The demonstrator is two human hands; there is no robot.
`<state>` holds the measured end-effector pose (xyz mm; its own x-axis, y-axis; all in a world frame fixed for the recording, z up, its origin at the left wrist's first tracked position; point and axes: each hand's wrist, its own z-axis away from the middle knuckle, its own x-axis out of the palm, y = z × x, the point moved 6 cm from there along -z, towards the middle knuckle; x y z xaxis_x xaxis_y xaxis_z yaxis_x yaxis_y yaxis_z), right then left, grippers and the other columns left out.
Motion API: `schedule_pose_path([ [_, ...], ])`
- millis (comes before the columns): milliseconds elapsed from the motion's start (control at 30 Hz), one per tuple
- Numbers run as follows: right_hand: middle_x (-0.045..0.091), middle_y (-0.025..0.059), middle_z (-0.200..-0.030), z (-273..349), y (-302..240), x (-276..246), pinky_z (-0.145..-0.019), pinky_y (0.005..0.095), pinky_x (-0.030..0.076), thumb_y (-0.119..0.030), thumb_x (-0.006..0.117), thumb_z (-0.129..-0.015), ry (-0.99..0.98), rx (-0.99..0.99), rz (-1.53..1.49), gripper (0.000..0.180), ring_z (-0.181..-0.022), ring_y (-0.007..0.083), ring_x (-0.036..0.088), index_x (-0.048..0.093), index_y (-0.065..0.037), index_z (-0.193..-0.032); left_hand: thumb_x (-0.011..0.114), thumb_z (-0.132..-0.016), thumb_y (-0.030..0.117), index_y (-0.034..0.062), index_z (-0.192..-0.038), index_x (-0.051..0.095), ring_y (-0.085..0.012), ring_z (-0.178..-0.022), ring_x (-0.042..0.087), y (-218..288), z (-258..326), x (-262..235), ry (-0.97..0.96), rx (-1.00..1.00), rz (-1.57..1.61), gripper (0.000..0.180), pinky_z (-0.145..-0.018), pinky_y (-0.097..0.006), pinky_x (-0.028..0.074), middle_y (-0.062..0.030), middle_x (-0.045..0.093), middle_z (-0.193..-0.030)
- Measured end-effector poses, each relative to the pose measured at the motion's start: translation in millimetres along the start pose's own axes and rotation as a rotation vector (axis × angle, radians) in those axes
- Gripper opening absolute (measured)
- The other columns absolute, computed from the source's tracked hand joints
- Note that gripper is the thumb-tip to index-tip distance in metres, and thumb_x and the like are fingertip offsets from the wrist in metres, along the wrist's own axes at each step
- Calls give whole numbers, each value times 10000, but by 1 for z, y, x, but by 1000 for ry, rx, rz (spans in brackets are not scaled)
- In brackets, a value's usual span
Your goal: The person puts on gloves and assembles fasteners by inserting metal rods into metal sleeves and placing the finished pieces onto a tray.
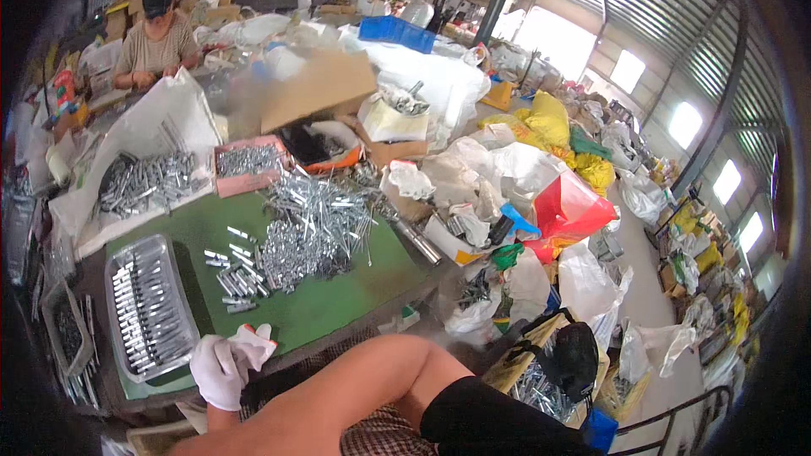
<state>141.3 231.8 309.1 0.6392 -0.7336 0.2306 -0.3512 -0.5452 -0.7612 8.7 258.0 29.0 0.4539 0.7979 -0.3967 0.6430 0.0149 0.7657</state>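
Note:
My left hand (218, 373), in a white glove, is closed at the near edge of the green work mat (355, 291). A limp white cloth piece with an orange edge (253, 344), which looks like a loose glove, sticks out from its fingers. Beside this hand, a clear plastic tray (187, 321) holds neat rows of shiny metal cylinders (139, 308). Several similar cylinders (241, 266) lie loose next to a heap of small metal parts and long pins (308, 228). My bent right forearm (338, 397) crosses the bottom; its hand is outside the picture.
Behind the mat stand a white sack of metal parts (152, 181), a pink box of small parts (249, 165) and a cardboard sheet (317, 89). A thick metal tube (418, 241) lies on the right. Bags crowd the floor there. Another person (158, 42) works at far left.

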Motion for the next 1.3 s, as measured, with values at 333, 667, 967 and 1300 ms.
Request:
schedule_pose_path([
  [333, 729, 154, -1023, 37, -60, 3, -793, 388, 540, -247, 573, -1062, 142, -233, 884, 303, -954, 298, 680, 738, -2, -1130, 603, -904, 169, 33, -814, 625, -425, -708, 620, 24, -1, 4, -24, 383, -207, 165, -657, -511, 497, -185, 642, -774],
  [667, 691, 140, -1060, 110, -54, 40, -834, 377, 520, -261, 502, -1085, -142, -421, 204, 322, -985, 274, 660, 668, -1, -1179, 720, -764, 111, 80, -894, 666, -322, -747, 677, 61, -15, 0, -92, 410, -316, 144, -610, -431, 553, -101, 670, -896],
  [967, 657, 128, -1093, 236, -70, 88, -871, 368, 501, -274, 438, -1105, -408, -394, -150, 341, -1014, 253, 643, 604, 0, -1223, 630, -920, 180, 98, -970, 693, -323, -806, 686, 44, -12, -7, -106, 266, -268, 115, -688, -432, 561, -87, 692, -935],
  [1300, 619, 115, -1130, 210, -126, 102, -912, 357, 481, -287, 367, -1128, -642, -103, -296, 362, -1045, 229, 623, 534, 0, -1272, 626, -940, 238, 120, -982, 725, -329, -821, 711, 46, -6, -6, -110, 138, -152, 160, -735, -440, 580, -107, 736, -963],
])
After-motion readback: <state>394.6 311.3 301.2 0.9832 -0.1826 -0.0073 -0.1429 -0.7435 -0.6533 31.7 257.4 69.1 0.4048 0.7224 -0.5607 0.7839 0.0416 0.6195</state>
